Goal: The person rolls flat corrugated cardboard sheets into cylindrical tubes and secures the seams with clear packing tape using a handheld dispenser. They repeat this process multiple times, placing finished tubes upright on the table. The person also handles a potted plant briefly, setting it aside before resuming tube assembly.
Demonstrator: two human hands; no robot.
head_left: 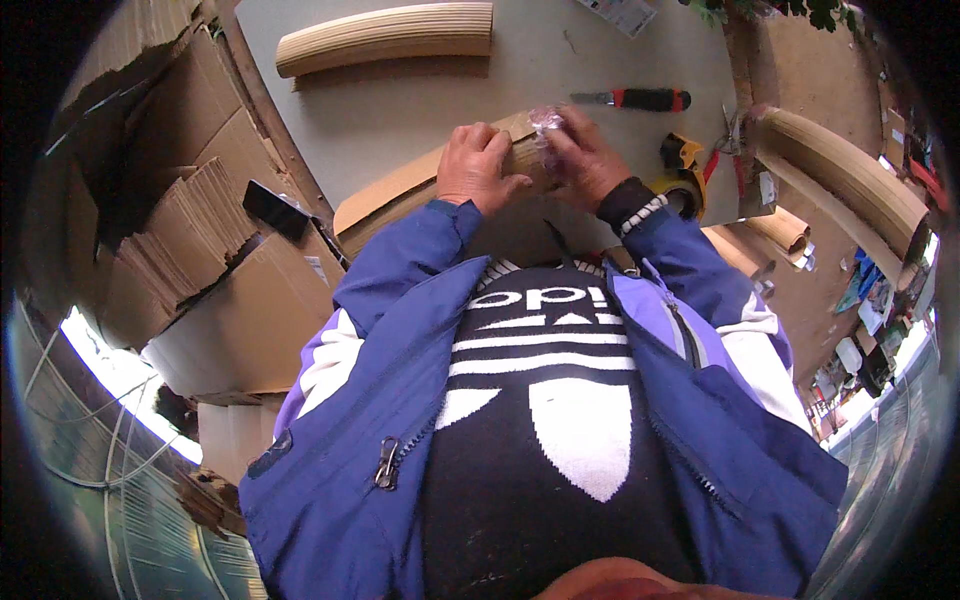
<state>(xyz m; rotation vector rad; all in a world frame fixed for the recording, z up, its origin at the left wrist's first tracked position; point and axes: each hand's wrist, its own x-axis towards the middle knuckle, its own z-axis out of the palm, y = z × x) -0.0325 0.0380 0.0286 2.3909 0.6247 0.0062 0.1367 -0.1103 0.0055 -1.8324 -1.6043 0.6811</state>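
A rolled piece of brown corrugated cardboard (385, 200) lies aslant on the grey tabletop, close to my body. My left hand (475, 166) is wrapped over its middle, thumb toward the right. At the roll's right end, my right hand (592, 158) pinches crinkled clear plastic tape (546, 120) against the cardboard. Part of the roll's near side is hidden behind my hands and sleeves. Beyond my hands rests a knife (645, 99) with a red and black handle. A yellow and black tape dispenser (684, 152) sits right of my right hand.
Another cardboard roll (385, 38) lies at the table's far left. Red-handled pliers or snips (728, 150) are near the right edge. More curved cardboard (850, 180) stands at the right. Stacked cardboard sheets (190, 230) and a dark phone-like object (277, 210) are at the left.
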